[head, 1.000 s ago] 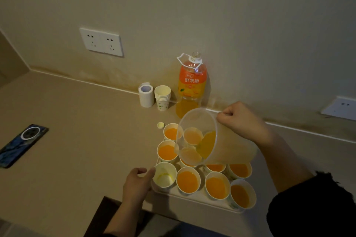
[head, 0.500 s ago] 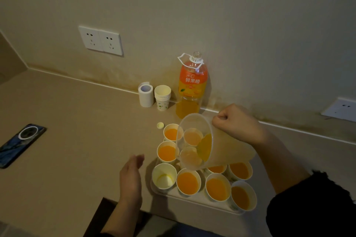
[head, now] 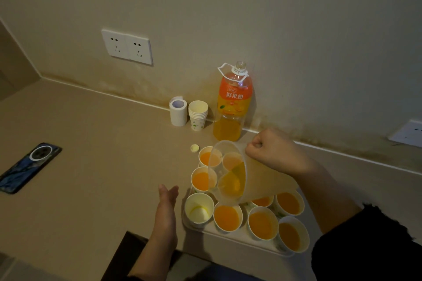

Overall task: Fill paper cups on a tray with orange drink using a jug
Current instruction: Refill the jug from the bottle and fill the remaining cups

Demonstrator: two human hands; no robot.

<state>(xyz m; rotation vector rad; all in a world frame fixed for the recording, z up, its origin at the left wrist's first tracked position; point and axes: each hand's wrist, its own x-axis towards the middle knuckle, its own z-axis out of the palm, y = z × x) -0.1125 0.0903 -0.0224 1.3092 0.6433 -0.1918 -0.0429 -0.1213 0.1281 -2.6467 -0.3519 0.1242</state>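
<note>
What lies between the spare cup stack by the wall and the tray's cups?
In the head view, a small pale bottle cap lies on the counter between the cup stack and the nearest filled cup.

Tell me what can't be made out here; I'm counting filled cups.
Head view only:
- Cups beneath the jug: its cloudy wall blurs their levels.
- Jug handle: covered by the right hand.
- Tray far edge: hidden by cups.
- Bottle small print: too small.

The jug [head: 262,180] partly hides middle cups [head: 263,202]; the right socket [head: 408,133] is cropped.
</note>
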